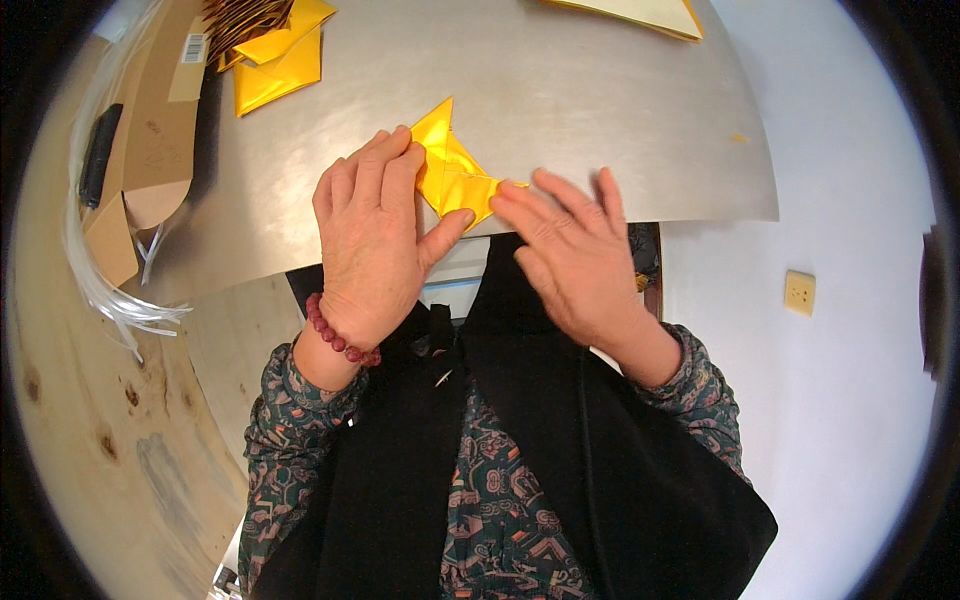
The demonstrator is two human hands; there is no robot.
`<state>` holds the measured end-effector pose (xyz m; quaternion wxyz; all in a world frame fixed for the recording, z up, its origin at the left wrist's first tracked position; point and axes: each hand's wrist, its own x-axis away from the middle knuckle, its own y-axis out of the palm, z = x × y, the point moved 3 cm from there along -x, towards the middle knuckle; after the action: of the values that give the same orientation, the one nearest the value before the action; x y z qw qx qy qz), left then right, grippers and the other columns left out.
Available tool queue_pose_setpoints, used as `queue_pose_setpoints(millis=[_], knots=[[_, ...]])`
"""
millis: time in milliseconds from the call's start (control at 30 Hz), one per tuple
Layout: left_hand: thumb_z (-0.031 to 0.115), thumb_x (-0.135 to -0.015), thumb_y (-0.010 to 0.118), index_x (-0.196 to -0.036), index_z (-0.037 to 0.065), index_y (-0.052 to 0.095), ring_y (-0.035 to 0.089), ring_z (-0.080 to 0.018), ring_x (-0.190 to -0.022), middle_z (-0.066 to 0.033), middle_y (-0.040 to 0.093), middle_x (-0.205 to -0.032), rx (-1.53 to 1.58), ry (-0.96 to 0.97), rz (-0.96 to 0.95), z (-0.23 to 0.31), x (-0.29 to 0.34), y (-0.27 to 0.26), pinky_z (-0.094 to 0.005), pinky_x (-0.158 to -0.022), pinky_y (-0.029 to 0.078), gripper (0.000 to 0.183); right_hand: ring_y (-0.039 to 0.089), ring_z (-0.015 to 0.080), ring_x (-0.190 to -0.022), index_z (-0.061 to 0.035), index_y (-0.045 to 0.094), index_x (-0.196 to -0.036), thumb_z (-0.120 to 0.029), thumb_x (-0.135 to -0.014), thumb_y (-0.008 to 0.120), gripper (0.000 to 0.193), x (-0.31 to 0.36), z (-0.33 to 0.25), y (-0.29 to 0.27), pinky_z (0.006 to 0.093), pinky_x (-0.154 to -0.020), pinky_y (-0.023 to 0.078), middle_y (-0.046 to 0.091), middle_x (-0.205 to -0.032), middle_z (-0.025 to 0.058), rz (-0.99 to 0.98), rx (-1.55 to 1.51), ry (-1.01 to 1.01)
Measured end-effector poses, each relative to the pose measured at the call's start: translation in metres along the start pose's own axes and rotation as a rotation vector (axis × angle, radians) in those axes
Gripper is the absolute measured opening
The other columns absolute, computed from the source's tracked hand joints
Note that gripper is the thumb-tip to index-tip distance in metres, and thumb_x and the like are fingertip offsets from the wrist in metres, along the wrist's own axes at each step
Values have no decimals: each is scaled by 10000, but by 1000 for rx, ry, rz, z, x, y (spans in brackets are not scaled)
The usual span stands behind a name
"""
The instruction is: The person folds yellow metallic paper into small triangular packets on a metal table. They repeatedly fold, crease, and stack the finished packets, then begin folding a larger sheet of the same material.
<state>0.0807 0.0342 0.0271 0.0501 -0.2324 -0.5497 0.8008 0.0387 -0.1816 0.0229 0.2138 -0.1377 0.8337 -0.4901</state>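
A piece of shiny gold foil paper [462, 187], folded into pointed corners, lies at the near edge of the metal-topped table. My left hand [372, 215] holds it down from the left, the fingers closed together along its side and the thumb pressed on its lower part. From the right, my right hand [580, 250] touches the paper's right-hand point with its fingertips. Its other fingers are spread and raised. Part of the paper is hidden under my left fingers.
Folded gold pieces [280, 80] are stacked at the far left, beside an open cardboard box [160, 150]. White plastic strips [110, 290] hang over the left side. Flat gold-edged sheets [650, 15] lie at the far edge. A white wall with a socket [799, 293] stands to the right.
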Motion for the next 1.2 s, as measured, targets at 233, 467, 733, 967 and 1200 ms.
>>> queue_pose_setpoints(millis=[233, 467, 733, 967, 1200], knots=[[377, -865, 863, -1371, 28, 618, 544, -360, -1357, -137, 597, -1458, -7, 16, 21, -2, 1, -1, -505, -1167, 373, 662, 527, 240, -1455, -200, 685, -1462, -236, -1032, 678, 431, -4, 10, -3, 603, -1310, 180, 658, -1515, -28, 19, 23, 31], [392, -876, 855, -1363, 26, 619, 550, -361, -1352, -138, 603, -1450, -4, 13, 23, -4, 0, 1, -507, -1169, 374, 653, 546, 248, -1429, -182, 688, -1454, -240, -1037, 673, 422, -8, 13, 2, 556, -1287, 245, 659, -1522, -4, 74, 3, 60], [381, -903, 836, -1359, 26, 623, 554, -359, -1357, -148, 606, -1465, 15, 31, 27, -3, 0, -1, -506, -1161, 383, 615, 543, 255, -1431, -182, 673, -1469, -247, -1003, 722, 472, -4, 10, -5, 536, -1288, 256, 650, -1529, 3, 78, 21, 31], [365, -915, 838, -1369, 51, 640, 513, -390, -1415, -168, 585, -1513, 31, -7, 72, -5, -13, -13, -533, -1171, 377, 586, 539, 256, -1435, -194, 663, -1477, -235, -977, 744, 507, -2, 12, -6, 549, -1284, 264, 639, -1536, 1, 74, 15, 26], [518, -836, 894, -1527, 61, 569, 253, -482, -1623, -253, 417, -1672, 57, 110, 7, 21, -38, -9, -686, -1259, 250, 890, 534, 257, -1440, -183, 654, -1481, -224, -972, 745, 518, 15, -1, -39, 553, -1286, 264, 635, -1540, 5, 74, 67, 51]])
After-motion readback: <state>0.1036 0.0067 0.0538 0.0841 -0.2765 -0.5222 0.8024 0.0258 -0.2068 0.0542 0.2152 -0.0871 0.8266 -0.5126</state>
